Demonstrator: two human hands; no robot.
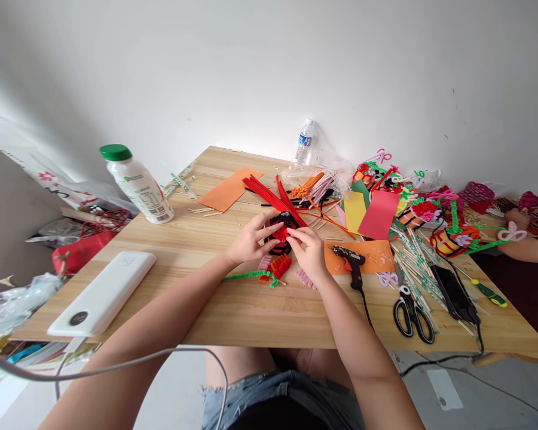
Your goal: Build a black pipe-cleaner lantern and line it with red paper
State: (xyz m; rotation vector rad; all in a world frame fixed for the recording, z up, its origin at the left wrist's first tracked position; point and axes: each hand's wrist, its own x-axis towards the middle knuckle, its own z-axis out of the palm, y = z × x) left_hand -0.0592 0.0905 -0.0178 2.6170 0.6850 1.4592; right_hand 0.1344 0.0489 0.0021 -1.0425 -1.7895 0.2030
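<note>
Between my fingers is a small black and red piece that looks made of fuzzy pipe cleaners (287, 216). My left hand (251, 239) grips its left side, fingers bent over it. On its right, my right hand (311, 251) pinches at the red middle, and the fingertips cover part of it. Behind the hands lies a bundle of red pipe cleaners (269, 194). Just below them are a curled orange pipe cleaner piece (281, 263) and a green pipe cleaner (246, 275). A black hot glue gun (354, 260) rests on an orange sheet (381, 255) to the right.
Scissors (412, 313), a black phone-like device (455, 292) and a screwdriver (488, 292) lie at right. Finished-looking colourful crafts (452, 239) stand behind, near another person's arm (529, 242). At left are a white bottle (138, 188) and a power bank (105, 292) with a cable.
</note>
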